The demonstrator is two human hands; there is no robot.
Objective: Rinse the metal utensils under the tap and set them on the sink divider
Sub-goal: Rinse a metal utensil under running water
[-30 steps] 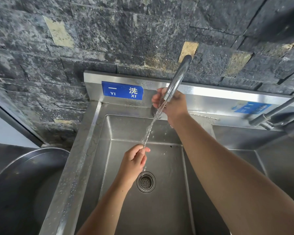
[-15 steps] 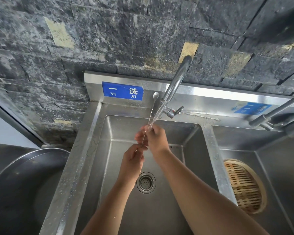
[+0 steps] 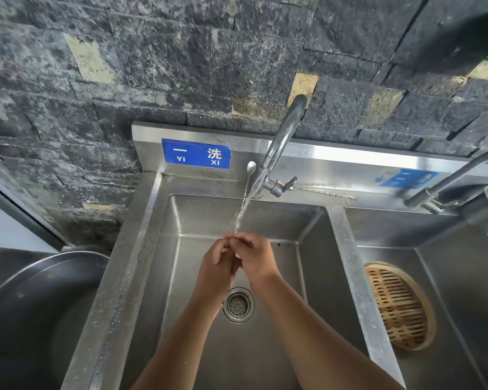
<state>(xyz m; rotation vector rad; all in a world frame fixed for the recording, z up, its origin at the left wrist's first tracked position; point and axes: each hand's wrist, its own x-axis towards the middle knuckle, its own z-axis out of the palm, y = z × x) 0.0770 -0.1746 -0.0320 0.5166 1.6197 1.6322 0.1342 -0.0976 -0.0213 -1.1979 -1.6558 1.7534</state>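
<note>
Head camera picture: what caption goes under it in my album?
Both hands, left and right, hold a long metal spoon upright in the tap stream.

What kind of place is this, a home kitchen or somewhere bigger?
Probably a commercial kitchen's washing area: a steel double sink against a stone wall, a blue sign labelling the left basin, and a bamboo steamer lying in the right one.

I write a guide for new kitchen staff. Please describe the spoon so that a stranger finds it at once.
Find the left sink basin under the running tap. Both hands meet there, the left hand and right hand. The spoon rises from them along the stream: thin, long-handled, with a small bowl uppermost.
</note>
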